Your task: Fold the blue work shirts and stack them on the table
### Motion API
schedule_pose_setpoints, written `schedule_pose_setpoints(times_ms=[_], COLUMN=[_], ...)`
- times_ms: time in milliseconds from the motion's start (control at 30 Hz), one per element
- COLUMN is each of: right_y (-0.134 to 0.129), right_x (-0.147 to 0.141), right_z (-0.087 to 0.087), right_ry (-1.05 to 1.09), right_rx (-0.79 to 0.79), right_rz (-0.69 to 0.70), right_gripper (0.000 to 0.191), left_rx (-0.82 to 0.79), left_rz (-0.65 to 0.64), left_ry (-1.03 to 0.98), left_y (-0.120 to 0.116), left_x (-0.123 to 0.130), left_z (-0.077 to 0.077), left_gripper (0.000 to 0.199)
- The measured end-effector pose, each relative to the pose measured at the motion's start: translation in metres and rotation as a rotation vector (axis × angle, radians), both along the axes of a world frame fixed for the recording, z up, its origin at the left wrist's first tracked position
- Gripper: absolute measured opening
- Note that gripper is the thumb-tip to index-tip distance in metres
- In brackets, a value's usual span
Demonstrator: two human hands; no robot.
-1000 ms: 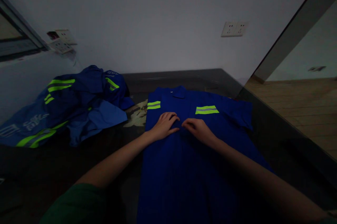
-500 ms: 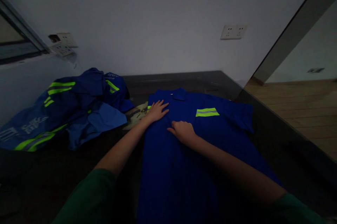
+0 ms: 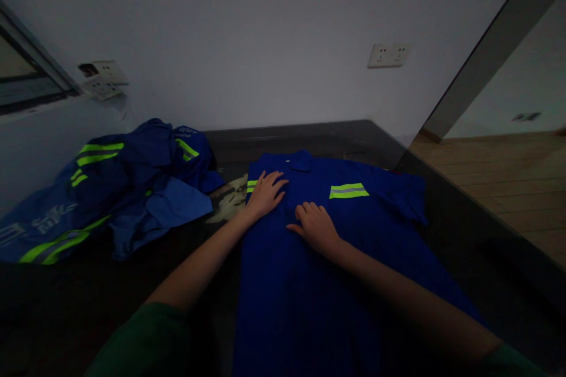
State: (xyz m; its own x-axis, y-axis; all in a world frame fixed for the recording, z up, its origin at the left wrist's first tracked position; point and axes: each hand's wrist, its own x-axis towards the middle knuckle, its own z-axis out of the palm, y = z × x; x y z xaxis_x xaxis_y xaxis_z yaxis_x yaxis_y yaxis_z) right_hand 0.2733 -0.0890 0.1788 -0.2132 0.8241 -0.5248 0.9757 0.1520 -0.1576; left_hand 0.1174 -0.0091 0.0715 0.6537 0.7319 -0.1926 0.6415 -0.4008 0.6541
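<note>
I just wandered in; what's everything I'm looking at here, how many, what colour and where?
Spread garment: one, blue, centre of the table
Reflective patches: two, yellow-green and grey, on its upper part
Heaped clothing: count unclear, blue with bright strips, left
Camouflage cloth: one, tan mottled, between heap and garment
Table: one, dark, beneath the clothes
Socket plates: pale, two on back wall, others in left corner
Framed pane: one, dark frame, left edge
Floor: one, wood-brown, right
Left hand: one, bare, spread on the garment's upper left
Right hand: one, bare, fingers curled, mid-garment
Sleeves: two, green, bottom corners
</note>
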Motion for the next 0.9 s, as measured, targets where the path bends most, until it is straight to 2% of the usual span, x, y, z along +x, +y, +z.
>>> schedule_pose_setpoints(times_ms=[67,167,300,367,433,533,600,733,900], right_y=[-0.002,-0.004,-0.008,-0.01,-0.016,-0.027,-0.035,-0.043,-0.042], right_x=[0.009,0.021,0.023,0.018,0.014,0.012,0.014,0.02,0.022], right_z=[0.001,0.0,0.001,0.006,0.011,0.011,0.006,-0.003,-0.002], right_ry=[0.022,0.047,0.089,0.146,0.218,0.276,0.281,0.289,0.317], right_rx=[0.03,0.048,0.039,0.063,0.085,0.05,0.006,-0.014,-0.012], right_rz=[0.0,-0.024,-0.076,-0.049,0.023,0.119,0.139,0.127,0.117], right_gripper=[0.035,0.032,0.027,0.028,0.03,0.033,0.035,0.039,0.041], left_rx=[-0.08,-0.194,-0.256,-0.288,-0.271,-0.186,-0.176,-0.192,-0.206], left_rz=[-0.053,-0.121,-0.14,-0.124,-0.049,0.112,0.142,0.119,0.087], left_ry=[-0.07,-0.073,0.0,-0.017,-0.003,0.174,0.267,0.277,0.301], left_y=[-0.012,-0.034,-0.045,-0.036,-0.019,0.01,0.024,0.03,0.027], left_x=[0.0,0.0,-0.001,0.0,0.002,0.008,0.014,0.022,0.02], left_z=[0.012,0.025,0.025,0.018,0.007,-0.015,-0.031,-0.051,-0.055], left_gripper=[0.038,0.05,0.054,0.053,0.052,0.053,0.056,0.06,0.06])
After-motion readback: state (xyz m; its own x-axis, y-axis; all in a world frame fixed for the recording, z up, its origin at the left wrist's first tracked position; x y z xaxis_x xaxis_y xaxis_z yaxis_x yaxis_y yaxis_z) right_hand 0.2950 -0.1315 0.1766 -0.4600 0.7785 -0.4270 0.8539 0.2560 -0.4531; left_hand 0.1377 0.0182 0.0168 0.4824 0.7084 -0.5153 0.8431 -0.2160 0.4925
